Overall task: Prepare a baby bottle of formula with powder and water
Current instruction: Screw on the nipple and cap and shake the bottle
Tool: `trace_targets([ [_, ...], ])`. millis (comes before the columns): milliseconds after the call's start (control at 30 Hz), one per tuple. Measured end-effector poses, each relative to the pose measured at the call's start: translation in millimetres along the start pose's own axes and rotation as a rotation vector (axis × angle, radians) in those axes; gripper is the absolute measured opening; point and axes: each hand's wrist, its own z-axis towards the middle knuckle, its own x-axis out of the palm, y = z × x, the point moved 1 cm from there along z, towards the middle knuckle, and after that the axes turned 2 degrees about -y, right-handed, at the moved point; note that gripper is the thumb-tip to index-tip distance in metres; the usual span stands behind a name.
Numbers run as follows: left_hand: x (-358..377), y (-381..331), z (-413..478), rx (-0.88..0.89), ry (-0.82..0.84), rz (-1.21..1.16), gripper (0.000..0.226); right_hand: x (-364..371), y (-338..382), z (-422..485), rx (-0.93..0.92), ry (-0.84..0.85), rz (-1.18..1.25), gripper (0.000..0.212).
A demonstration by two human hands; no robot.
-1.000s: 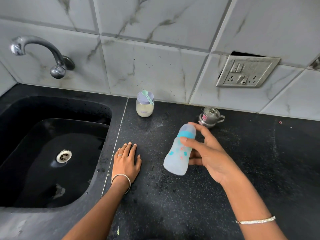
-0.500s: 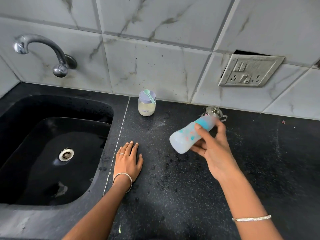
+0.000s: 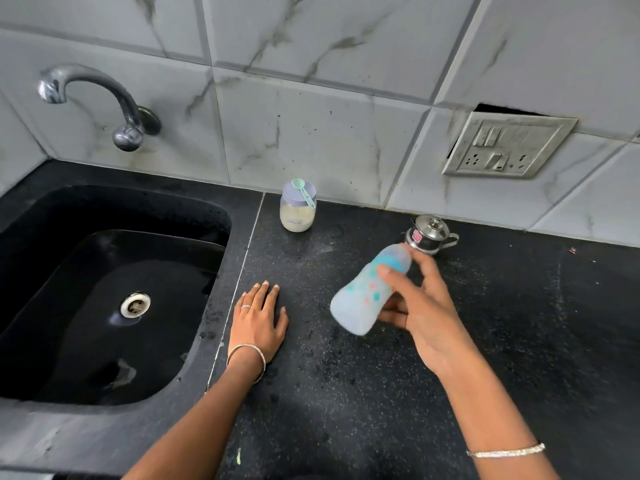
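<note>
Baby bottle (image 3: 367, 292), head view: tilted, blurred, held above the bench (image 3: 346, 393) with right hand (image 3: 426, 306) fingers (image 3: 386, 271) curled round it. Left hand (image 3: 258, 320) lies flat on the bench, fingers straight. Judged: mixing shake in hand; next move needs a firm grip, then setting it upright.

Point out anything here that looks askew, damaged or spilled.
The socket plate on the tiled wall sits crooked, with a dark gap showing above its top edge, as if pulled loose. The bottle is tilted, but the right hand grips it; no spill shows.
</note>
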Motion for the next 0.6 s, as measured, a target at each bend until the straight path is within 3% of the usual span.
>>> trace_targets([
  [67, 1, 0, 0, 0.001, -0.003, 0.003, 0.050, 0, -1, 3, -0.040, -0.069, 0.107, 0.050],
  [200, 2, 2, 1, 0.004, 0.003, 0.004, 0.051, 6, -1, -4, 0.020, 0.154, -0.073, 0.068],
  [367, 0, 0, 0, 0.002, 0.016, 0.000, 0.051, 1, -3, 6, -0.050, -0.057, 0.132, 0.056],
  [500, -2, 0, 1, 0.012, 0.014, 0.002, 0.051, 2, -1, 0, 0.032, 0.202, -0.113, 0.066],
  [600, -2, 0, 0, 0.010, 0.006, -0.004, 0.051, -1, 1, 8, 0.003, 0.006, 0.039, 0.058],
])
